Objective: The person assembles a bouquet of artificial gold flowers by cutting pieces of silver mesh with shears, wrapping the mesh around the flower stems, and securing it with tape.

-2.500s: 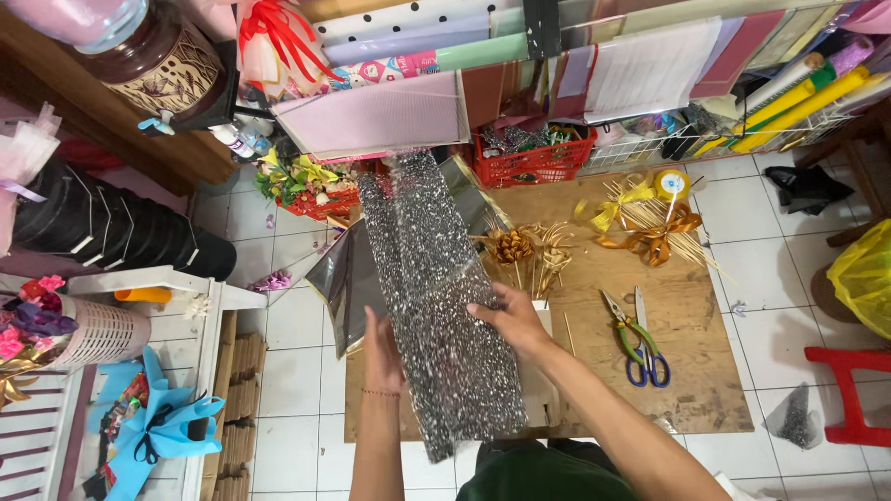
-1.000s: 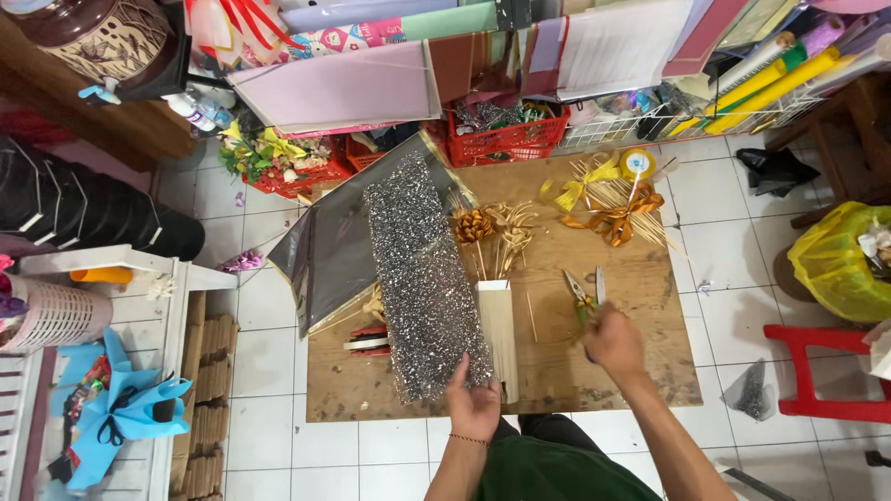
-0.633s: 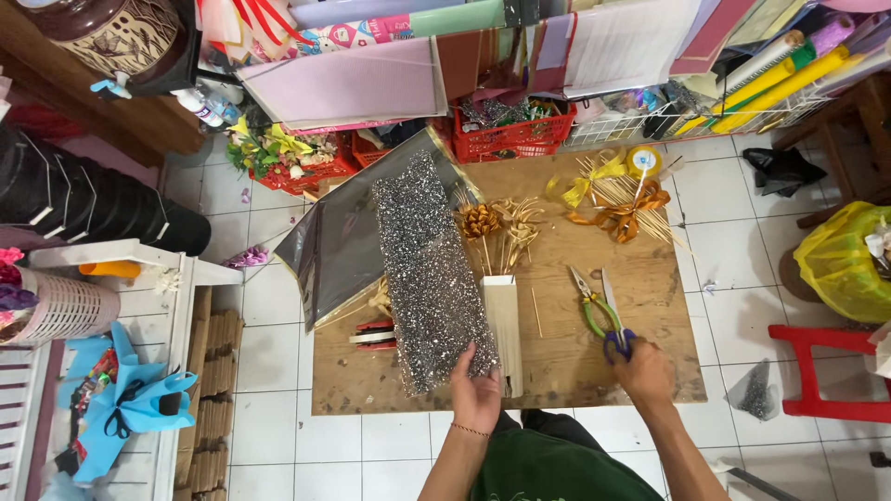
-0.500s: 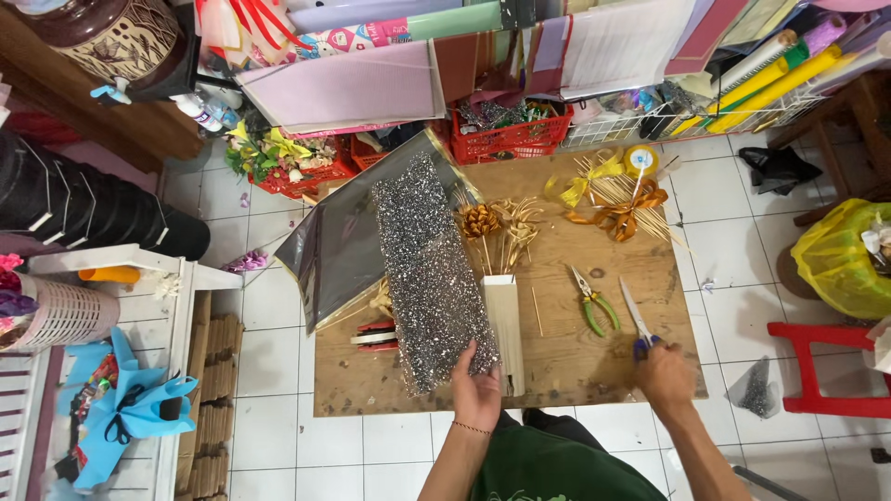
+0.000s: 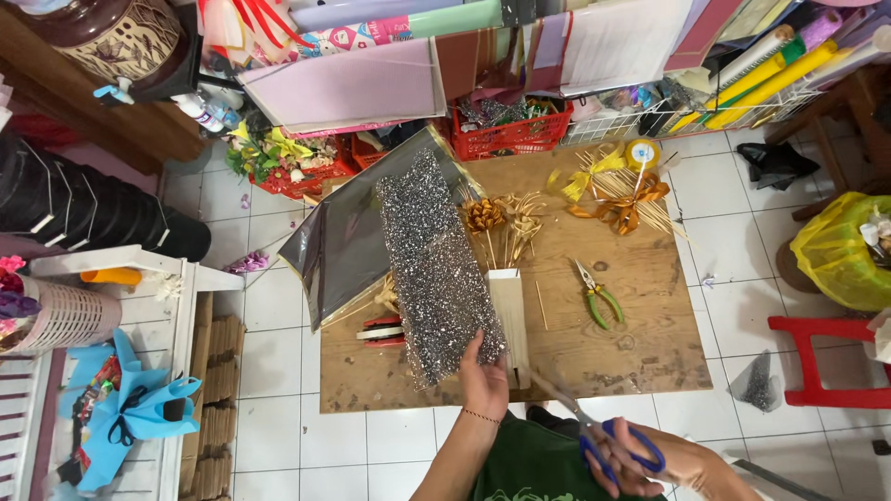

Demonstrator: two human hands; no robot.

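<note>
My left hand (image 5: 486,378) grips the near end of a long strip of silver glitter sheet (image 5: 431,261) that runs up across the wooden board (image 5: 613,362). A grey shiny sheet (image 5: 345,239) hangs off the strip's left side. My right hand (image 5: 665,466) is low at the frame's bottom, closed on blue-handled scissors (image 5: 609,443) whose blades point up-left toward the board's near edge. Green-handled pliers (image 5: 598,297) lie on the board to the right of the strip.
Dried straw flowers (image 5: 506,219) and orange and yellow ribbon bows (image 5: 620,190) lie at the board's far side. Red baskets (image 5: 507,128), paper rolls and sheets line the back. A red stool (image 5: 826,357) and a yellow bag (image 5: 840,252) stand right, a white shelf (image 5: 176,371) left.
My right hand reached to the scissors beside the pliers, picked them up and drew them back toward me. My left hand slid down to the strip's near end and stayed there.
</note>
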